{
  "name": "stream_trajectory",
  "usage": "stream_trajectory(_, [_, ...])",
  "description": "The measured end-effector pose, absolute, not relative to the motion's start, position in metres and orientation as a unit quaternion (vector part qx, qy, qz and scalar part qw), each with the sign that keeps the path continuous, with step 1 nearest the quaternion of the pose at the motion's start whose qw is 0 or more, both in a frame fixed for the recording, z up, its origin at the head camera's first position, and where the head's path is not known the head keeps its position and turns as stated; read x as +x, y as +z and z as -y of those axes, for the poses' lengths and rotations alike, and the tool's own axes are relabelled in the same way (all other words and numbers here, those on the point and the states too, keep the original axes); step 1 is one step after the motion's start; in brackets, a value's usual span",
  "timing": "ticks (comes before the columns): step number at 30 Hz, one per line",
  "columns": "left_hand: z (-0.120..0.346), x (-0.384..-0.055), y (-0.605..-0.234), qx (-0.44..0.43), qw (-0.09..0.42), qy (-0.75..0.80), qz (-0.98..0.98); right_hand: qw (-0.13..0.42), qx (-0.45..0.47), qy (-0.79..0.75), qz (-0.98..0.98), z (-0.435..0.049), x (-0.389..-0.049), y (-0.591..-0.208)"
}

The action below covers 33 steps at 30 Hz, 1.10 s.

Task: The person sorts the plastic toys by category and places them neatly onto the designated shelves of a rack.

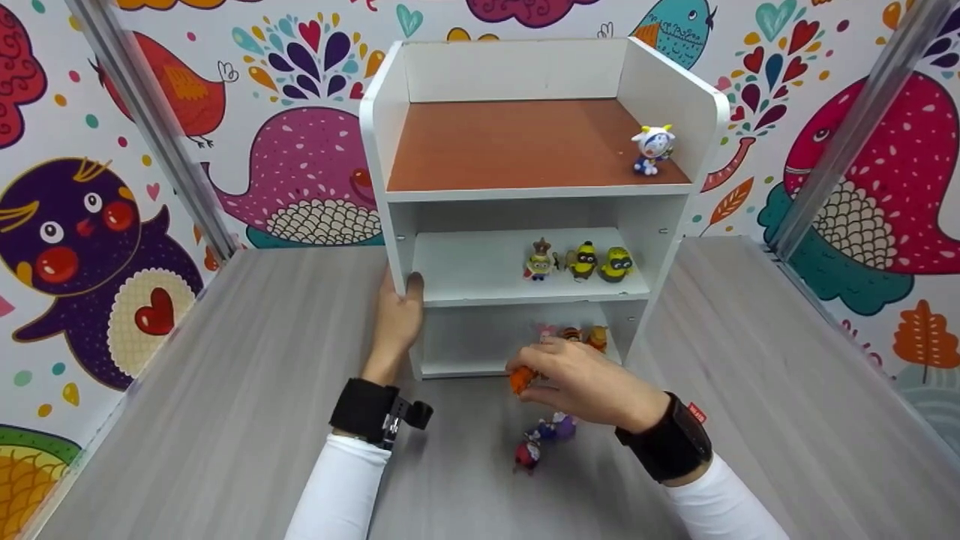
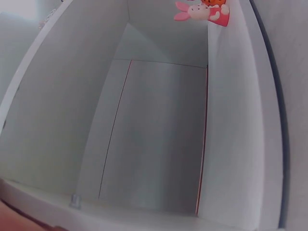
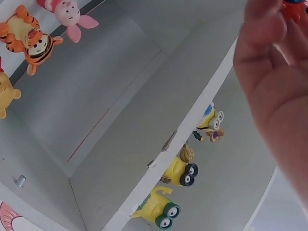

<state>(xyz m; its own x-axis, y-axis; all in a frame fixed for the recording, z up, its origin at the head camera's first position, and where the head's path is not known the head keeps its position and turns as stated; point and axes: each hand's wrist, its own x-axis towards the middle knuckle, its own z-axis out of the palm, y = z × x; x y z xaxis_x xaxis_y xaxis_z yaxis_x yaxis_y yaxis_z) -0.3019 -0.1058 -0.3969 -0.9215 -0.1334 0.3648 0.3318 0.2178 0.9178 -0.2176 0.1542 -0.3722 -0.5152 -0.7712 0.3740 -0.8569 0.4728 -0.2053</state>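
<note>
White panelling [image 1: 384, 142] at the left of the shelf unit [image 1: 472, 274] was gripped by the left hand [image 1: 396, 322]. Rightward, an orange figurine [image 1: 521, 381] hung pinched at nine o'clock of the right hand [image 1: 581, 382], near the bottom shelf [image 1: 459, 361], too covered for its facing or long axis to be told. At six o'clock from it, a red figurine [image 1: 527, 454] rested on the grey surface [image 1: 457, 495], near a purple figurine [image 1: 564, 425].

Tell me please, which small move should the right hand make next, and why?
I would probably raise the right hand, pinching the orange figurine, toward the top shelf: only the white horned figurine stands there, while the middle shelf shows three Minion figurines and the bottom shelf shows Piglet, Tigger and Winnie-the-Pooh.
</note>
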Motion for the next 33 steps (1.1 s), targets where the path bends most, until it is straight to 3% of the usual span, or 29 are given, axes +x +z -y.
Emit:
stream_trajectory(4, [0.105,-0.301,-0.397,-0.066,0.185,-0.627,0.754,0.208,0.482,0.207,0.825,-0.153,-0.215,-0.371])
stream_trajectory(7, [0.105,-0.301,-0.398,-0.064,0.186,-0.627,0.754,0.242,0.474,0.243,0.811,-0.155,-0.210,-0.363])
stream_trajectory(15, [0.102,-0.302,-0.392,-0.078,0.189,-0.632,0.748,0.266,0.428,0.298,0.811,-0.167,-0.202,-0.329])
stream_trajectory(21, [0.104,-0.302,-0.393,-0.074,0.189,-0.629,0.750,0.279,0.431,0.288,0.808,-0.179,-0.212,-0.275])
stream_trajectory(33, [0.106,-0.302,-0.395,-0.077,0.190,-0.634,0.745,0.245,0.307,0.298,0.870,-0.195,-0.233,-0.183])
